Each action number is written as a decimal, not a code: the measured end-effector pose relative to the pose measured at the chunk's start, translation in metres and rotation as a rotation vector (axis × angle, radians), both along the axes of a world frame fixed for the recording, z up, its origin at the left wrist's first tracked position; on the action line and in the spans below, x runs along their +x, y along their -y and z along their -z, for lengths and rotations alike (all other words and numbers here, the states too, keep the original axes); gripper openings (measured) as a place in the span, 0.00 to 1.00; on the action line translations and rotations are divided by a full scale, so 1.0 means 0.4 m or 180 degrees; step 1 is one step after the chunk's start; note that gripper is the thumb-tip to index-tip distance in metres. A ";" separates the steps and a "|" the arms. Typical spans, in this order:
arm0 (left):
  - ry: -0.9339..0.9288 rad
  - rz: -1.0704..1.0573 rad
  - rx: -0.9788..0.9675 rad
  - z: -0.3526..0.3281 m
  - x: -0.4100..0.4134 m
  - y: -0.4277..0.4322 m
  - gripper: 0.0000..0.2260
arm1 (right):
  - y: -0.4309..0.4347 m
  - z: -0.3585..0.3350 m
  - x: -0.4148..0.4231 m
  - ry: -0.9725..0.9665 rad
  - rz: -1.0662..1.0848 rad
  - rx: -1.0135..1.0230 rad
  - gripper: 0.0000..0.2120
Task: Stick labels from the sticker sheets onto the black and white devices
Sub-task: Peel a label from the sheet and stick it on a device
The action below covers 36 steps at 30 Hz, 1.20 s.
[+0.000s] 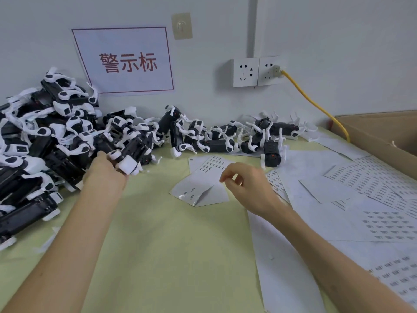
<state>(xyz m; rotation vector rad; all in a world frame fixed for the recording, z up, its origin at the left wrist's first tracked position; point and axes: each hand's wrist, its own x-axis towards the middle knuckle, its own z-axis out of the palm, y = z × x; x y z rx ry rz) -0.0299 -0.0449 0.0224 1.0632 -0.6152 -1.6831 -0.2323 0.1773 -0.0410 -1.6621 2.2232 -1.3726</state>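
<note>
My left hand [106,171] grips one black and white device [132,154] at the edge of a big heap of such devices [40,136] on the left. More devices [225,136] lie in a row along the wall. My right hand [246,186] hovers over a folded sticker sheet [200,184] in the middle of the table, thumb and forefinger pinched together at the sheet's upper edge; whether a label is between them I cannot tell.
Several sticker sheets [361,199] overlap on the right side of the yellow-green table [169,256]. A cardboard box [383,136] stands at the far right. A yellow cable [316,105] runs from the wall sockets [257,71] down behind the box.
</note>
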 end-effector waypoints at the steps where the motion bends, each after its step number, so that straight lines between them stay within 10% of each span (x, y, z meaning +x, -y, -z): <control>1: 0.0053 0.0088 -0.0054 0.008 -0.006 -0.001 0.15 | 0.000 0.001 0.000 -0.0010 -0.0005 0.0005 0.13; 7: 0.0072 0.1197 -0.0642 -0.003 -0.041 -0.082 0.13 | 0.003 0.008 0.000 0.0025 0.0023 -0.0231 0.14; 14: -0.0063 0.1777 -0.0192 0.084 -0.071 -0.134 0.07 | 0.001 0.007 0.007 -0.0324 -0.0293 -0.0385 0.42; 24: 0.0703 0.2127 -0.0707 0.160 -0.098 -0.173 0.05 | -0.015 -0.009 0.029 -0.0621 -0.0164 -0.0342 0.30; 36: 0.0769 0.2857 -0.1966 0.158 -0.098 -0.237 0.13 | -0.010 -0.017 0.008 0.0861 0.0628 -0.1443 0.27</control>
